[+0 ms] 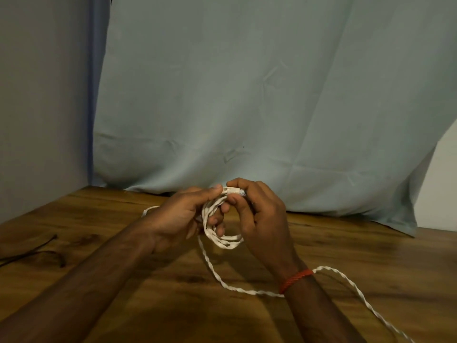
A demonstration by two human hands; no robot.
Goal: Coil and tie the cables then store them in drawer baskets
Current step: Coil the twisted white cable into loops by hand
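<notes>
Head view, looking forward and down. Both hands are raised just above the wooden table (pixel 346 248), close together near its far edge, with a white twisted cable (pixel 210 264) between them.

The left hand (pixel 178 216) has its fingers curled through several gathered loops of the cable. These loops form a small coil (pixel 223 240) that hangs below the fingers, and the thumb lies on top of the strands. The right hand (pixel 262 219) pinches the cable's connector (pixel 235 190) between thumb and forefinger at the top of the coil, right against the left thumb tip. Its other fingers are bent, and what they touch cannot be made out.

From the bottom of the coil the loose length of cable runs down across the table toward the viewer. It passes under the right wrist, reappears on the far side of the wrist and trails off at the lower right edge of the frame. A short white loop also shows on the table beyond the left wrist.

A red thread band (pixel 295 279) circles the right wrist. A thin black cable (pixel 37 253) lies on the table at the far left, well apart from the hands. A pale blue-grey cloth (pixel 247 95) hangs behind the table with its lower edge resting on the tabletop, and a plain wall (pixel 37 95) stands to the left of the cloth.
</notes>
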